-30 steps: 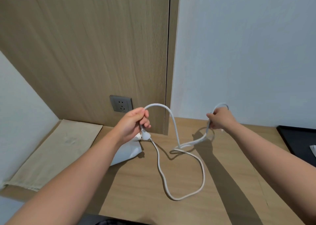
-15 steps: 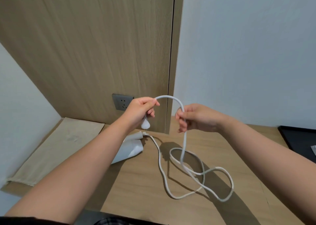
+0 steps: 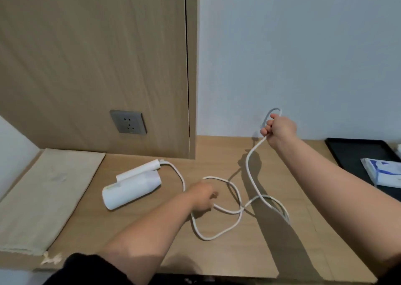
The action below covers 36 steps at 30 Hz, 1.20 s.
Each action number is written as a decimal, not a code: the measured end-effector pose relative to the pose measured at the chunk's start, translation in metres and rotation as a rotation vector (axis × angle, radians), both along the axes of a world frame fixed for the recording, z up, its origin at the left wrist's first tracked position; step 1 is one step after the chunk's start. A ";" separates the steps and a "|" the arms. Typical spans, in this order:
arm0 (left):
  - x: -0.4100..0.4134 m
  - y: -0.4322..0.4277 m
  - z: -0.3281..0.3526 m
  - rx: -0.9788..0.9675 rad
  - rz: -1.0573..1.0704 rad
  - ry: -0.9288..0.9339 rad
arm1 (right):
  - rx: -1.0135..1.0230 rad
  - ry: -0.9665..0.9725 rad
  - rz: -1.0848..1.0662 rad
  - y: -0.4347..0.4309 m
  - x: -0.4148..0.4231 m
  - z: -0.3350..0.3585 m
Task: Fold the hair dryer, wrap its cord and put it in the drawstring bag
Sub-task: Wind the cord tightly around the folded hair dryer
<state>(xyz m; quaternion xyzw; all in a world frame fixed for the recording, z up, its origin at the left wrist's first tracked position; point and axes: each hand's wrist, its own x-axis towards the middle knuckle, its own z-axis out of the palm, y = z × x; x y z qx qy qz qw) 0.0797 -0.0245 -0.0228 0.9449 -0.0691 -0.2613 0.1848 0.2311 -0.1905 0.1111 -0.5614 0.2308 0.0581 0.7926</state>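
The white hair dryer (image 3: 132, 187) lies folded on the wooden desk (image 3: 238, 252), left of centre. Its white cord (image 3: 236, 202) runs from the handle end and sprawls in loose loops across the middle of the desk. My right hand (image 3: 280, 130) is raised near the back wall, fist shut on a small loop of the cord. My left hand (image 3: 202, 198) is low on the desk, fingers closed on the cord near the loops. The beige drawstring bag (image 3: 43, 198) lies flat at the far left.
A grey wall socket (image 3: 128, 122) sits on the wood panel behind the dryer. A black tray (image 3: 358, 152) at the right edge holds a white and blue packet (image 3: 384, 174). White wall stands behind my right hand.
My hands have parted: the left dropped from the raised cord to the desk, the right swung right and up with a loop of cord. The dryer is now uncovered.
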 end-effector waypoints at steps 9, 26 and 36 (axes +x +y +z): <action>0.001 0.021 0.020 0.166 0.058 -0.235 | -1.042 0.196 0.629 -0.046 0.012 -0.056; 0.004 0.056 0.112 -0.379 0.593 -0.546 | -1.229 -0.450 1.446 0.040 -0.057 -0.016; -0.039 0.142 0.029 0.003 0.664 -0.152 | -2.120 -0.316 0.880 0.026 -0.010 -0.043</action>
